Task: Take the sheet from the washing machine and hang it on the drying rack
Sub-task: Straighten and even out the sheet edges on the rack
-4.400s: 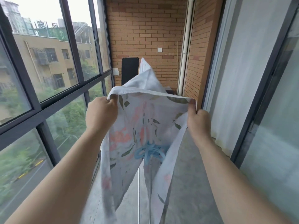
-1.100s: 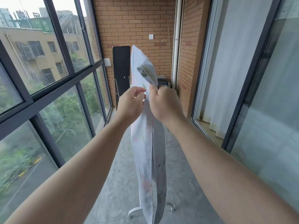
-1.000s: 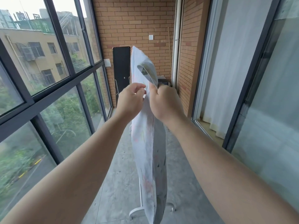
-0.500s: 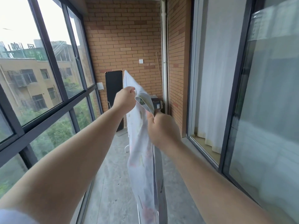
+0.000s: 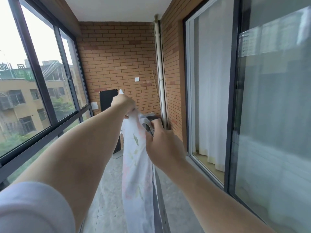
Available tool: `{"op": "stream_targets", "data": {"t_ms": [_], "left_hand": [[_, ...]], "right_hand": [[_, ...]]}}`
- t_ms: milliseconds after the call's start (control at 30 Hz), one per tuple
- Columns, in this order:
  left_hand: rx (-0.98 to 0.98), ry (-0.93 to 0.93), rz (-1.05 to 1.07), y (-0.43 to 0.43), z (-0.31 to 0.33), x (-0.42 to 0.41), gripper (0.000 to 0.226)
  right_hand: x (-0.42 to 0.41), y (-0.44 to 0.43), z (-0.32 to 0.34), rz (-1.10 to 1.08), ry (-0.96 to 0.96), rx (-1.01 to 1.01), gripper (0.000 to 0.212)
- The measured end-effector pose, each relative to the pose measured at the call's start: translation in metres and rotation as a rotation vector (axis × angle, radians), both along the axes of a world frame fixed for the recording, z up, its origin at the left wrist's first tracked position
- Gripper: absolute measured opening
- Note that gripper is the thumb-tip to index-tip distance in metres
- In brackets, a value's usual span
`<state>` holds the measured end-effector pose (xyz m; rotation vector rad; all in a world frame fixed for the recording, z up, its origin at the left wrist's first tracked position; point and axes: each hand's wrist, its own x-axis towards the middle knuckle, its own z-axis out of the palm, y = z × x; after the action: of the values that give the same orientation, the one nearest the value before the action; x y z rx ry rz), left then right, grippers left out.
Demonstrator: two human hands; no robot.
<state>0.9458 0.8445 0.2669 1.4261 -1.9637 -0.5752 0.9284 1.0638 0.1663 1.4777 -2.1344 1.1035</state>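
Your left hand is extended to the far end, fingers curled round the top edge of the floral sheet. Your right hand is nearer and lower, and pinches a grey-backed fold of the same edge. The sheet hangs in a narrow doubled panel down the middle of the balcony, between your forearms. Its lower end leaves the frame at the near bottom.

The rail of the drying rack is hidden under the cloth. Only a white foot shows on the floor at the far side, so you cannot confirm that the sheet sits squarely over the rail.

Probable faults from this position:

- Uneven drape. If more cloth hangs on one side of the rail, its weight is likely to drag the sheet off once you let go.
- Bunching. The fold under your right hand looks twisted; left like this, it would probably dry slowly and crease.
- Floor contact. A long hanging end may touch the floor and pick up dirt.
- Rack tip. A hard pull along the rail with your left hand could shift or tilt a light rack.
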Motion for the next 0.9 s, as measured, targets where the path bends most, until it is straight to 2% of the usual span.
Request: {"op": "stream_targets", "data": {"t_ms": [100, 167, 433, 533, 700, 867, 900], "left_hand": [[-0.020, -0.048, 0.029, -0.003, 0.003, -0.003, 0.035], [-0.029, -0.094, 0.043, -0.002, 0.005, -0.002, 0.030], [-0.100, -0.103, 0.059, -0.004, 0.006, -0.004, 0.027], [-0.128, -0.107, 0.059, -0.009, 0.004, -0.007, 0.034], [-0.148, -0.095, 0.065, -0.014, 0.006, -0.010, 0.033], [-0.182, -0.132, 0.076, -0.018, 0.007, -0.017, 0.043], [-0.197, -0.141, 0.073, -0.017, 0.007, -0.018, 0.039]], "right_hand": [[-0.003, -0.003, 0.004, -0.019, 0.059, -0.014, 0.040], [-0.004, -0.004, 0.006, -0.025, 0.072, -0.013, 0.043], [-0.005, -0.008, 0.015, 0.033, 0.072, -0.076, 0.049], [-0.002, -0.008, 0.015, 0.062, 0.111, -0.083, 0.047], [0.007, -0.009, 0.012, 0.090, 0.223, -0.198, 0.051], [0.011, -0.014, 0.008, 0.130, 0.201, -0.285, 0.050], [0.010, -0.015, 0.007, 0.138, 0.198, -0.286, 0.051]]}}
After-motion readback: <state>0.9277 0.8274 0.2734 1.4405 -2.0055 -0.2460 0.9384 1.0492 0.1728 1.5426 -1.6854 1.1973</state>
